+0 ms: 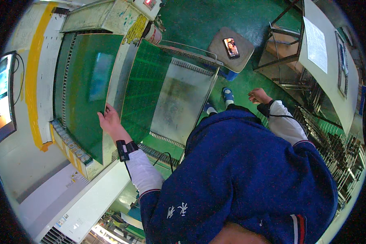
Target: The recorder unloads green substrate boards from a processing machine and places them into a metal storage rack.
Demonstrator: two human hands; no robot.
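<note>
A large green panel (85,85) stands at the left against a long toothed strip in a machine frame. My left hand (111,122) touches the panel's near edge, thumb and fingers stretched apart. My right hand (259,96) hangs to the right, away from the panels, its fingers loosely bent with nothing visible in them. Between my body and the machine stands a rack (179,97) with toothed strips at its ends and a grey base plate. Another green panel (144,77) stands at the rack's left side. Black bands with a cable circle both wrists.
A stool (244,44) with a lit phone (231,48) on it stands ahead. Metal frames (286,57) and a slanted white board (329,61) are on the right, with several racks behind me. A screen (3,97) hangs at far left. A white cabinet (81,219) stands lower left.
</note>
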